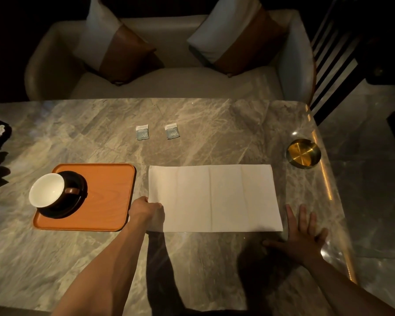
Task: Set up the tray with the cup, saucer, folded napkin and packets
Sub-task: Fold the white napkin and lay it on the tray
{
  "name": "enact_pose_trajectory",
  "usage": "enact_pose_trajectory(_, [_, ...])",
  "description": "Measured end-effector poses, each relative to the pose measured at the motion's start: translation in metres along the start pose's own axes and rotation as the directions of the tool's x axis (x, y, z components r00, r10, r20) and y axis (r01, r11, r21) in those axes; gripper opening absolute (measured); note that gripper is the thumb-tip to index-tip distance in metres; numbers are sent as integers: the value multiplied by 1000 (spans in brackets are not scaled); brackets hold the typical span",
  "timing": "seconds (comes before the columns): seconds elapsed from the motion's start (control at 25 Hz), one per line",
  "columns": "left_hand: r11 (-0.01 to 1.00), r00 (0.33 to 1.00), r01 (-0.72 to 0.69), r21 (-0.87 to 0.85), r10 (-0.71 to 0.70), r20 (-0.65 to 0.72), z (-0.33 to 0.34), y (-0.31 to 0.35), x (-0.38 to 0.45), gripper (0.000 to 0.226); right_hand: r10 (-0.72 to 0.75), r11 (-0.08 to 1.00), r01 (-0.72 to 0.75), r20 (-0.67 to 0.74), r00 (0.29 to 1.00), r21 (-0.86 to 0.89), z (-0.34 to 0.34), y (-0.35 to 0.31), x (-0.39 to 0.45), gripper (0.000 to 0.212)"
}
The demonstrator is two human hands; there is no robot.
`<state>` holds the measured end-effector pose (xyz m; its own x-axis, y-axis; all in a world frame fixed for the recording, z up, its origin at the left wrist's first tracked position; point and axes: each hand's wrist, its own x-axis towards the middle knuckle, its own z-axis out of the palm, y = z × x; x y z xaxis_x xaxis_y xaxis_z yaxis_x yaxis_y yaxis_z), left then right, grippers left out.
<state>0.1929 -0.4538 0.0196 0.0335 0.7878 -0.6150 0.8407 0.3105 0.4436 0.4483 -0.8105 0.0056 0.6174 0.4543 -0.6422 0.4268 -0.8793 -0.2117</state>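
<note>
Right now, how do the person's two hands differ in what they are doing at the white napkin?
The left hand has curled fingers and grips the near left corner of the unfolded white paper napkin; the right hand lies flat with fingers spread. The left hand touches the napkin, while the right hand rests on the grey marble table just past the napkin's right edge. Both sit at the napkin's near side.

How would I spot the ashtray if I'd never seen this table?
Look along the marble table to its right edge, beyond the unfolded napkin. The ashtray sits there alone: a round, shiny gold metal dish, the only metallic thing on the table.
</note>
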Motion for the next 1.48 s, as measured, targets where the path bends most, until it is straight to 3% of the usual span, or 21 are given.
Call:
enact_pose_trajectory(0.36, [964, 968, -250, -95, 249, -27, -18, 9, -25, 16, 59, 998, -60, 27, 998, 21, -6, 8, -5, 134])
enact_pose_trajectory(0.68, [948, 953, -277, -157, 292, 80, -14, 51, -83, 13, 52, 997, -58, 136, 989, 43, -19, 5, -4, 149])
enact_pose_trajectory(1.08, [918, 911, -357, -175, 383, 153, 17, 105, -149, 21, -62, 996, 54, 111, 992, 74, -30, 46, 9, 152])
enact_pose_trajectory(1.2, [905, 895, -388, -173, 415, 167, 33, 123, -166, 14, -92, 994, 84, 128, 987, 73, -28, 49, 10, 150])
enact_pose_trajectory(1.48, [910, 885, -405, -90, 414, 213, 93, 150, -186, 15, -107, 993, 100, 116, 987, 65, -28, 51, 10, 147])
